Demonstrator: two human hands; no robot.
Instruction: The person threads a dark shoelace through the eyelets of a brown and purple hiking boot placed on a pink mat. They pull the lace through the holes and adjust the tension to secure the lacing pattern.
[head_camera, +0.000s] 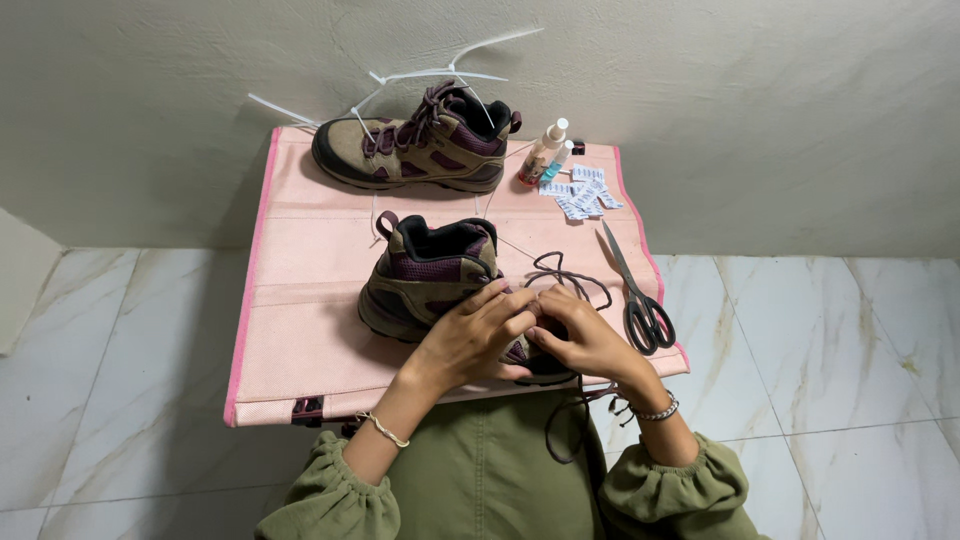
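A: Item: near boot (430, 275), pink mat (300, 260). Status?
B: Left hand (470, 335), right hand (585, 340) pinched on dark lace (565, 275) at the toe. Lacing apparently unfinished; far boot (415, 145) laced, cable-tied.

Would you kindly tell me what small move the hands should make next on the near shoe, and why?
Probably draw the loose dark lace through: both hands, left and right, pinch at the near shoe, and lace slack lies beside it.
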